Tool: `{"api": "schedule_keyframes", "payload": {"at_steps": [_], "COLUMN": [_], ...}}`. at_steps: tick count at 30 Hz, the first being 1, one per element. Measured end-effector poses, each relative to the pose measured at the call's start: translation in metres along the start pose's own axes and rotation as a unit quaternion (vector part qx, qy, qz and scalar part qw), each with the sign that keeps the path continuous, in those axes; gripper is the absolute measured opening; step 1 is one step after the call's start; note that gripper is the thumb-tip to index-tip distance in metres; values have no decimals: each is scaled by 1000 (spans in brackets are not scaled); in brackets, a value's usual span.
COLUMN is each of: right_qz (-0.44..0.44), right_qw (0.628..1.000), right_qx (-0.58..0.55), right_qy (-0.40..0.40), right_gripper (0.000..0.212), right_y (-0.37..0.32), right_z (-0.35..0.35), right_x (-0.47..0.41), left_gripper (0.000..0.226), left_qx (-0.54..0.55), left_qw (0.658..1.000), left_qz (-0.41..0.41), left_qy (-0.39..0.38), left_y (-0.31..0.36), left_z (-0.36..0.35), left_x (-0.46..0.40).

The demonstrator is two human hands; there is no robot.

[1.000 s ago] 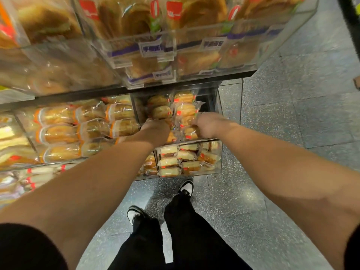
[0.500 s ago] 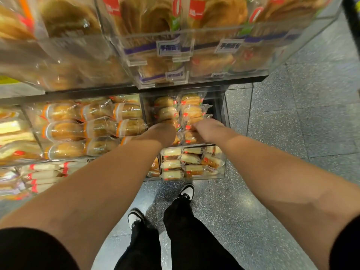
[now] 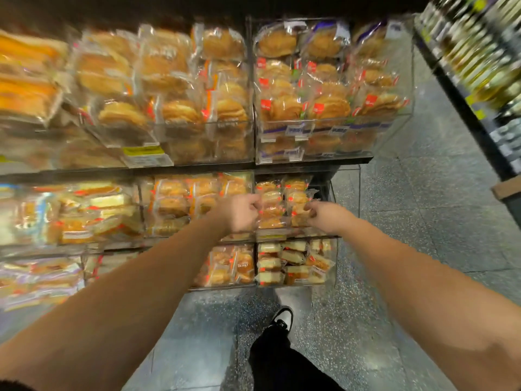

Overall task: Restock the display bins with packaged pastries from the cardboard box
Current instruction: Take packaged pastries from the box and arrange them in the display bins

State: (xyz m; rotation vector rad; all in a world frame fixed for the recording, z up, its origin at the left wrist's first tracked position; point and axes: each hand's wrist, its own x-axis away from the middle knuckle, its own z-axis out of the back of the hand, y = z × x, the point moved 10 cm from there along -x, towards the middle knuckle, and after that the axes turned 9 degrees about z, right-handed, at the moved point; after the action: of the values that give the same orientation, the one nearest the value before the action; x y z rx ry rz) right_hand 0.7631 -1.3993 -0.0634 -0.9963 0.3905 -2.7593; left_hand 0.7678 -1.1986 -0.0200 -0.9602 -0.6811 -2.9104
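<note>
At far left of the rack, blurred wrapped cakes fill the middle shelf, with flat buns in clear bins above. Moving right, the left hand reaches into the middle tier, fingers curled, knuckles up, at the left edge of the end bin; fingertips seem to pinch wrapper film, though blur hides the exact hold. Between the hands, small packaged pastries sit stacked in two columns inside that bin. Right hand comes in from the other side, fingers bent and bunched against the right column; cannot tell for sure whether it pinches a pack or only touches it. Below, a lower bin holds pale cakes. On the speckled floor, one shoe and a dark trouser leg. At far right edge, a cardboard box corner, well apart from both hands.
</note>
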Motion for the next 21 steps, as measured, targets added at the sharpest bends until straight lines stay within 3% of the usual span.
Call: {"api": "schedule_keyframes", "payload": {"at_steps": [3,7,12,21], "right_qz": [20,62,145,316], "right_qw": [1000,996,985,929], "right_qx": [9,53,94,194], "right_qy": [22,42,21,-17], "right_gripper": [46,48,53,48], "right_y": [-53,-146,-288,-553], "right_z": [-4,-20,-71,-166], "right_x": [30,66,100,139], "left_gripper": [23,28,29,17], "left_qx": [32,37,53,166], "left_qw": [999,994,986,931], "left_qz": [12,51,107,245], "left_qy": [37,85,116,214], "left_y": [-49,-129,-259,-483], "left_z": [17,28,23,32], "left_x": [48,123,231,427]}}
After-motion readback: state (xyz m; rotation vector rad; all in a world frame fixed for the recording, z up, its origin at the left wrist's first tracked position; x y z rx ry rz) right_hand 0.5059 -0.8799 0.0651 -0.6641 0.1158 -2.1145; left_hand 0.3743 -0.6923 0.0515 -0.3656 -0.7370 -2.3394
